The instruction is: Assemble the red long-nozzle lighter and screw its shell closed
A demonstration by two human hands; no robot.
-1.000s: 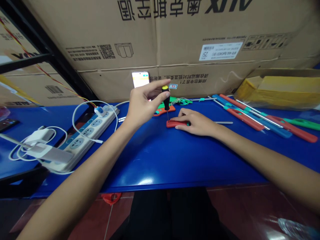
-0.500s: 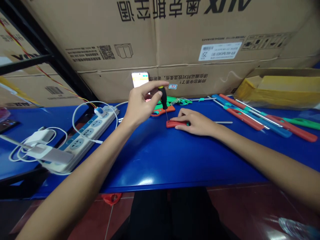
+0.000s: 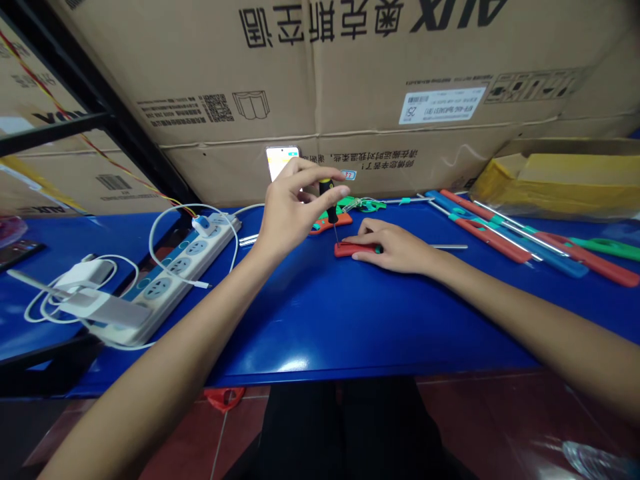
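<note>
My left hand is closed round the black and yellow handle of a screwdriver, which stands almost upright. Its thin tip meets the left end of a red handle lying on the blue table. Pressed down on that red handle is my right hand, its fingers and thumb gripping it from the right. A metal rod sticks out to the right from behind my right hand. Just behind the screwdriver lie orange and green pieces, partly hidden by my left hand.
A lit phone leans on a large cardboard box. To the left are a power strip and white cables. Red, blue and green handles with rods lie at the right, before a yellow-taped box.
My left hand's fingers have shifted round the screwdriver's handle and cover more of it. The whole view has moved slightly. My right hand still holds the red handle in place.
</note>
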